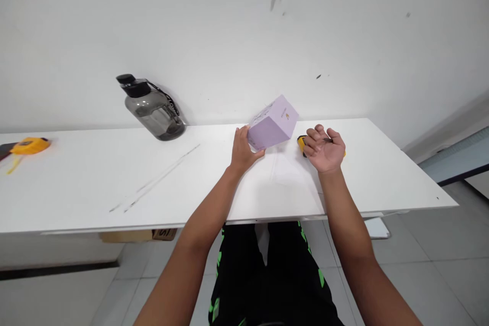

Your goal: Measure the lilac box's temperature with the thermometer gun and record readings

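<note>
My left hand (243, 151) is closed around the lower left end of a lavender cardboard box (270, 130), which is tilted above the table. Gold print shows on the box's small end face, and dark line drawing on its upper side. To the right, my right hand (324, 148) is turned palm up with its fingers curled. A thin, dark, pen-like stick (327, 140) pokes out between the thumb and fingers; most of it is hidden. Behind that hand lies a yellow and black object (301, 145), mostly covered. Faint pale paper (287, 175) appears to lie under the box.
A grey see-through water bottle (156, 112) with a black lid stands near the wall. Farther left is a yellow tape measure (32, 145), somewhat blurred. The white table (171, 183) carries dark streaks, and its right end drops to a tiled floor (431, 244).
</note>
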The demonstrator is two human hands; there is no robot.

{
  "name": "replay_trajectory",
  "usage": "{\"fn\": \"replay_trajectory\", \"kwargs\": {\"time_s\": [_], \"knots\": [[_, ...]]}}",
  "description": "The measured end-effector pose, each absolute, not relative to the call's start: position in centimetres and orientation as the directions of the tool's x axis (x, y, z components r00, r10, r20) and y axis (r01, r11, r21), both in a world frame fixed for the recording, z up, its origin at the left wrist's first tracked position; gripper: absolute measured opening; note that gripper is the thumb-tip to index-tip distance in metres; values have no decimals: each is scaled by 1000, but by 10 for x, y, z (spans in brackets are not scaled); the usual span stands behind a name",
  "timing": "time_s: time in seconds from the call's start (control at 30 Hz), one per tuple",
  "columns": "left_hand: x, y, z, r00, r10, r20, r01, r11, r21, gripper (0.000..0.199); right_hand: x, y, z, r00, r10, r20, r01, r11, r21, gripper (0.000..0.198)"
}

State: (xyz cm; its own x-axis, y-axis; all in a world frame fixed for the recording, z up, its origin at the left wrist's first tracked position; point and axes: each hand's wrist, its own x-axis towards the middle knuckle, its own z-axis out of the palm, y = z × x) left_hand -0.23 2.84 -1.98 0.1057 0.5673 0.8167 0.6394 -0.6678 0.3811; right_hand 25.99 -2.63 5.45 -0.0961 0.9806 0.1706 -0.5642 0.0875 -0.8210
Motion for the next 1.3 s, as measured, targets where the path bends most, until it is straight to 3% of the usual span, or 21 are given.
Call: {"fn": "replay_trajectory", "kwargs": {"time_s": [0.13, 0.23, 0.3, 0.37, 0.63, 0.77, 0.97, 1.2, 1.3], "knots": [[1, 19, -12, -20, 681, 732, 594, -581, 556, 99, 243, -14, 37, -38, 994, 100, -298, 84, -951, 37], [3, 16, -10, -141, 764, 630, 540, -474, 695, 98, 226, -3, 16, 192, 962, 195, 120, 174, -977, 27], [3, 16, -10, -222, 796, 563, 499, -403, 767, 97, 219, 4, 2, 153, 955, 253, 330, 192, -924, 20], [3, 18, -10, -294, 810, 507, 459, -346, 818, 95, 216, 8, -7, 65, 982, 178, 382, 141, -914, 15], [0, 21, -7, -437, 816, 378, 283, -274, 919, 88, 201, -1, -8, 27, 995, 96, 276, 85, -957, 14], [1, 22, -7, -459, 809, 367, 294, -251, 922, 87, 177, -10, -11, -112, 993, 35, 138, 50, -989, 17], [1, 25, -11, -467, 807, 361, 276, -255, 927, 88, 178, -4, -8, -272, 953, -131, -140, -174, -975, 13], [2, 28, -13, -464, 812, 353, 278, -245, 929, 85, 162, -30, 1, -533, 832, -153, -118, -252, -961, 18], [1, 28, -14, -469, 814, 343, 277, -233, 932, 86, 162, -32, 3, -483, 872, -82, -73, -134, -988, 21]]}}
